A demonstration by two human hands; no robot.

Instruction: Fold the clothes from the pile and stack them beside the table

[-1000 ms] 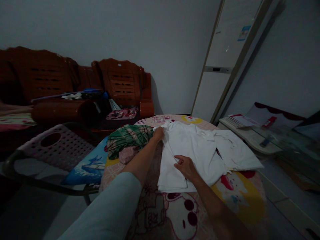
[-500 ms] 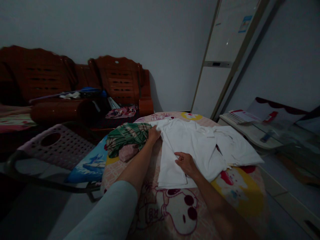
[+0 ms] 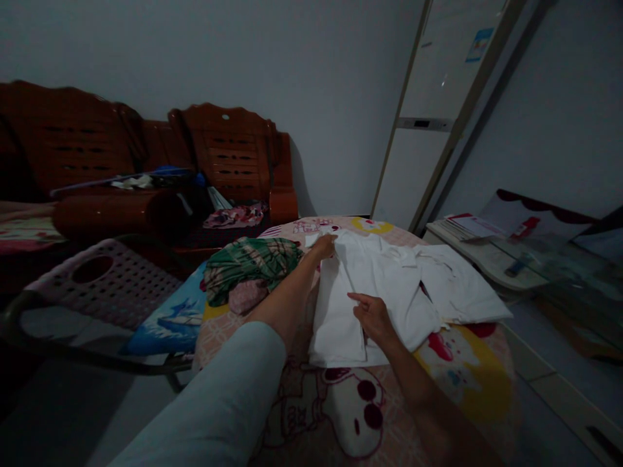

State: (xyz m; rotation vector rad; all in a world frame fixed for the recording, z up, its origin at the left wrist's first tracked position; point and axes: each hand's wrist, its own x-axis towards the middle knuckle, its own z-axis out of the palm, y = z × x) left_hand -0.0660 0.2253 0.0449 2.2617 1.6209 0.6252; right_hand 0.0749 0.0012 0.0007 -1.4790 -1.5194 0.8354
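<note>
A white shirt (image 3: 384,272) lies spread on the round table, its left side folded inward in a long flat strip. At the strip's far end my left hand (image 3: 325,246) is closed on the cloth, with the fingertips partly hidden. My right hand (image 3: 372,318) rests on the middle of the shirt, index finger stretched along the folded edge and the other fingers loosely bent, holding nothing. Against the shirt's right side lies another white garment (image 3: 462,285). Left of my left forearm sits a crumpled green plaid cloth (image 3: 253,263), with a pinkish bundle (image 3: 247,296) in front.
A patterned cloth (image 3: 350,415) covers the table. To the left stands a woven-back chair (image 3: 107,279) with a blue cushion (image 3: 170,321). Wooden seats (image 3: 228,155) line the wall. A tall white air conditioner (image 3: 413,162) and a glass-topped stand (image 3: 511,266) are at the right.
My left hand has moved right with the shirt's far edge, bringing it inward. My right hand has shifted slightly right, its index finger now straighter.
</note>
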